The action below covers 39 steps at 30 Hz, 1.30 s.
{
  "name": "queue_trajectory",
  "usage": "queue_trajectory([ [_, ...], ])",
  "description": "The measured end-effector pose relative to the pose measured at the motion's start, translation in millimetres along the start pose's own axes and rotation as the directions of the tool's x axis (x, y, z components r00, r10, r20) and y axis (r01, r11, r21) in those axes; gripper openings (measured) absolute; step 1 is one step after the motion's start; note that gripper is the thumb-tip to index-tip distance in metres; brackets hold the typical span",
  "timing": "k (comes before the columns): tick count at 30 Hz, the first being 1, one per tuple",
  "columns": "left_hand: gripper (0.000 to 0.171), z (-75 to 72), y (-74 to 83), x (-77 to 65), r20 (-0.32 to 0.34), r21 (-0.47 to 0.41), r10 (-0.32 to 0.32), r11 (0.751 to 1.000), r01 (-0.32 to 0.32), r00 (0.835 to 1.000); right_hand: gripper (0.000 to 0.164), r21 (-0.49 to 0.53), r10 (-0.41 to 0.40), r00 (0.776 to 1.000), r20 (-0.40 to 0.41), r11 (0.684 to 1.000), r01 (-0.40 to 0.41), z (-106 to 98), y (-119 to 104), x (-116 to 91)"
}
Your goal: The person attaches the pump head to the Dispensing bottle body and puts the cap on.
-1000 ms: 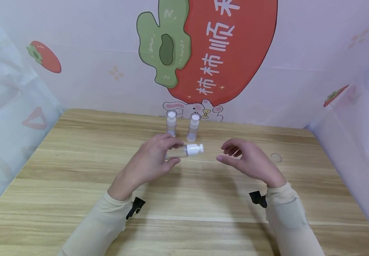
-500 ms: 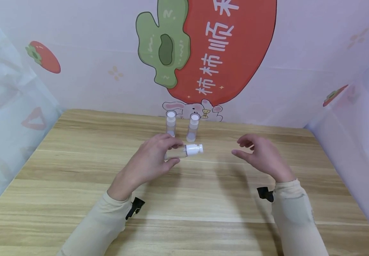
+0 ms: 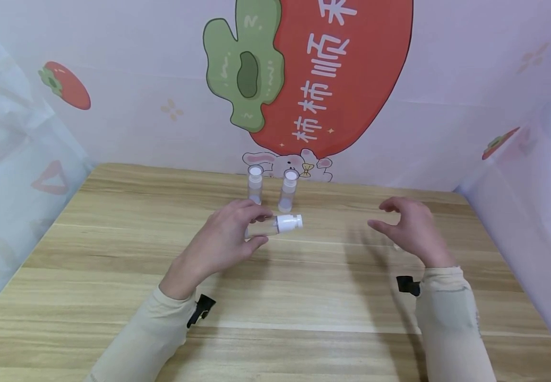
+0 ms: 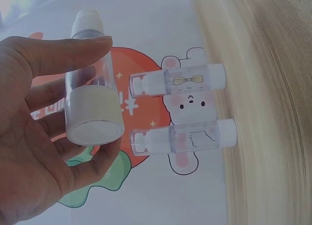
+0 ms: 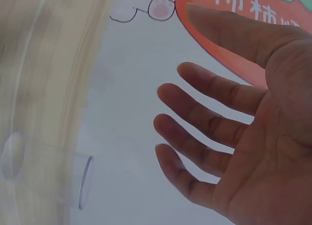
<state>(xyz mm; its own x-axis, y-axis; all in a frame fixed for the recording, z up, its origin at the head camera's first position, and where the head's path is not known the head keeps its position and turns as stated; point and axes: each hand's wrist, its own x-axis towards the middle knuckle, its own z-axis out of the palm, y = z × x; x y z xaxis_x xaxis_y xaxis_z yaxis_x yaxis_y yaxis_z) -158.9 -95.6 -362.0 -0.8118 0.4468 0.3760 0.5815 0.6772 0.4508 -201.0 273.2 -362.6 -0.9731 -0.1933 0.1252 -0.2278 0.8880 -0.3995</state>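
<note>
My left hand [image 3: 225, 233] grips a small clear pump bottle [image 4: 92, 103] between thumb and fingers. The bottle lies sideways in the head view, its white pump head [image 3: 289, 223] uncapped and pointing right. To the right, my right hand [image 3: 414, 228] has its fingers spread and loosely bent, with nothing in them. A clear cylindrical cap [image 5: 51, 171] stands on the table close to that hand, which hides most of it from the head view. Two similar bottles, a left one [image 3: 255, 185] and a right one [image 3: 287, 191], stand upright behind the left hand with clear caps over their pumps.
The wooden table [image 3: 275, 313] ends at a printed backdrop [image 3: 170, 138] just behind the standing bottles. Pale sheets hang along the left and right sides. Each sleeve bears a black wrist mount.
My right hand has drawn away to the right from the pump bottle, over the spot of the clear cap. The left hand holds the bottle nearly still.
</note>
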Motion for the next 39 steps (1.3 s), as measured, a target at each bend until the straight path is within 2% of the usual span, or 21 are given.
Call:
queue_trajectory([
  [4,0.039,-1.0,-0.6,0.1,0.003,-0.009,-0.003,1.0,0.003,1.0,0.05,-0.016,0.048,0.999,0.022,0.999,-0.048,-4.4,8.0,-1.6],
  [11,0.04,-2.6,-1.4,0.2,0.004,-0.037,-0.02,0.999,0.02,1.0,0.063,-0.047,0.118,0.987,0.109,0.992,-0.113,-7.4,21.3,-1.6],
  [18,0.04,-3.4,-1.5,-0.5,-0.003,-0.062,-0.02,0.998,0.019,1.0,0.065,-0.059,0.155,0.973,0.168,0.987,-0.147,-5.0,29.8,-2.1],
  [29,0.035,-3.7,-2.4,0.2,-0.035,-0.089,0.008,0.996,-0.011,0.999,0.07,-0.081,0.188,0.947,0.26,0.982,-0.172,-4.7,39.7,-1.4],
  [39,0.036,-3.4,-3.1,0.2,-0.049,-0.104,0.025,0.994,-0.029,0.999,0.072,-0.106,0.208,0.934,0.292,0.977,-0.185,1.5,48.2,3.3],
])
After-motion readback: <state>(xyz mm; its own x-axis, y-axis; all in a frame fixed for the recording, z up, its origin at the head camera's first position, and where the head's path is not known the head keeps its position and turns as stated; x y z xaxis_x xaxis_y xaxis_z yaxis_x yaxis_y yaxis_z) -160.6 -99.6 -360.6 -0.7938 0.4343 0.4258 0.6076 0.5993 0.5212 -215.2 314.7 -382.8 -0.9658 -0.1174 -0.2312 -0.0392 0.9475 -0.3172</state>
